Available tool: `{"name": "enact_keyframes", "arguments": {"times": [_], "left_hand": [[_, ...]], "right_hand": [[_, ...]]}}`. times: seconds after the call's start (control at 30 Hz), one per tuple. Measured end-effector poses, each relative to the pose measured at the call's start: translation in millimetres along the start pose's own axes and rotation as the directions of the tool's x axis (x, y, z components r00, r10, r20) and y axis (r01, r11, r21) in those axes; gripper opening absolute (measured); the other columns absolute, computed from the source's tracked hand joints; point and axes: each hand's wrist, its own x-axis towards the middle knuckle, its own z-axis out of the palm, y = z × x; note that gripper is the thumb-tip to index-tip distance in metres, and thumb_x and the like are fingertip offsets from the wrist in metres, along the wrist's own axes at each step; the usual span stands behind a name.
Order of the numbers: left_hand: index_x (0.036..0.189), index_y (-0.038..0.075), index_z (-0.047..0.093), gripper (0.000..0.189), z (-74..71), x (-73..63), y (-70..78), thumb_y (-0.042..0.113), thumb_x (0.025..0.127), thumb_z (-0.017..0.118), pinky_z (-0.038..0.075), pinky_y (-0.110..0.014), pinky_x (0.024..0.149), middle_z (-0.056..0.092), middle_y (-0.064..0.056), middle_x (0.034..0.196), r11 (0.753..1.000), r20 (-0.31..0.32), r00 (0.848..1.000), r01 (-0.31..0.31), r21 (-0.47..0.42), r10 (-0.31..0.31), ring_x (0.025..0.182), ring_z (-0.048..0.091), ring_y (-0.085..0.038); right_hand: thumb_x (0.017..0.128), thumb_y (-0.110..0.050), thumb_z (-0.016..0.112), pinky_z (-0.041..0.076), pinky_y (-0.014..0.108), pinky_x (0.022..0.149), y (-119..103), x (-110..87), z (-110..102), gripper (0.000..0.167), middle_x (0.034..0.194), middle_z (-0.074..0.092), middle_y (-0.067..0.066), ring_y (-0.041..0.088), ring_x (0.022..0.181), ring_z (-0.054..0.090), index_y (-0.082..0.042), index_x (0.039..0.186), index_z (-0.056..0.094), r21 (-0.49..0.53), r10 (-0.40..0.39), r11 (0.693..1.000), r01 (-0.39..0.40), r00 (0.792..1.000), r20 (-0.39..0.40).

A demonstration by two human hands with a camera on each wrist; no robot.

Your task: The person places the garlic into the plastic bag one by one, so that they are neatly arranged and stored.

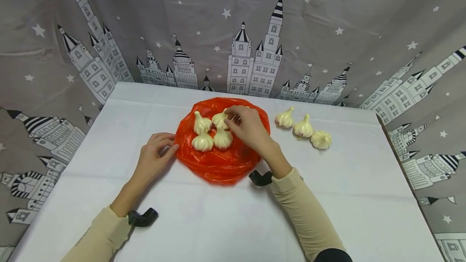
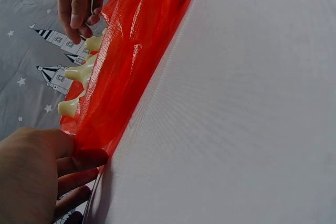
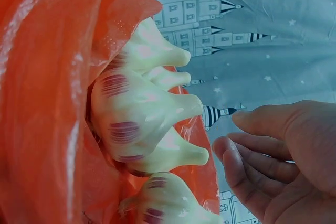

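Observation:
A red plastic bag (image 1: 225,169) lies on the white table, spread with its rim around several garlic bulbs (image 1: 202,142). At the bag's left edge, my left hand (image 1: 154,157) pinches the rim between thumb and fingers. Over the bag's far side hovers my right hand (image 1: 249,130). Its fingers (image 3: 257,156) are loosely bent and hold nothing, just beside the stems of the bulbs (image 3: 142,114). Part of the bag's inside is hidden by this hand in the head view.
Three more garlic bulbs stand in a slanting row right of the bag: one at the back (image 1: 284,118), a middle bulb (image 1: 303,127) and a front bulb (image 1: 321,140). Behind the white table (image 1: 218,221) hangs a grey castle-print cloth (image 1: 204,19).

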Motion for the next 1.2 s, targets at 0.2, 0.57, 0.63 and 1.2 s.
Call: {"name": "enact_keyframes", "arguments": {"times": [0.2,0.57,0.63,1.2], "left_hand": [[0.091,0.005,0.076,0.007,0.3,-0.2,-0.2,0.01,0.097,0.075,0.032,-0.001,0.099,0.074,-0.014,0.122,1.0,-0.002,1.0,0.001,-0.003,-0.001,0.123,0.059,-0.031],[0.09,0.004,0.075,0.009,0.7,0.3,1.2,0.009,0.097,0.075,0.032,-0.003,0.1,0.074,-0.013,0.12,1.0,-0.009,1.0,-0.016,0.004,0.016,0.122,0.06,-0.031],[0.089,0.004,0.075,0.01,0.4,0.3,2.1,0.009,0.098,0.074,0.032,-0.004,0.1,0.074,-0.014,0.119,1.0,-0.009,1.0,-0.017,0.003,0.017,0.122,0.06,-0.031],[0.089,0.006,0.075,0.01,1.1,-0.5,0.5,0.011,0.098,0.073,0.031,0.0,0.098,0.073,-0.014,0.121,1.0,-0.002,1.0,0.007,0.003,-0.007,0.123,0.059,-0.031]], "right_hand": [[0.099,-0.015,0.074,0.059,0.033,0.081,6,-4.6,-2,0.026,0.105,0.076,0.009,0.02,0.088,0.07,-0.001,0.12,0.074,0.002,0.0,1.0,0.0,1.0,-0.011],[0.097,-0.016,0.074,0.057,0.036,0.08,28,-26.1,-13,0.022,0.097,0.075,0.007,0.021,0.085,0.068,-0.002,0.115,0.075,-0.011,0.019,1.0,-0.019,0.999,-0.048],[0.097,-0.014,0.074,0.058,0.037,0.08,32,-31.1,-17,0.022,0.099,0.076,0.008,0.02,0.085,0.068,-0.001,0.115,0.074,-0.001,0.027,1.0,-0.027,0.998,-0.049],[0.098,-0.011,0.074,0.062,0.048,0.077,67,-73.8,-57,0.023,0.099,0.077,0.013,0.025,0.085,0.072,0.001,0.117,0.074,-0.009,0.072,0.997,-0.074,0.985,-0.157]]}}
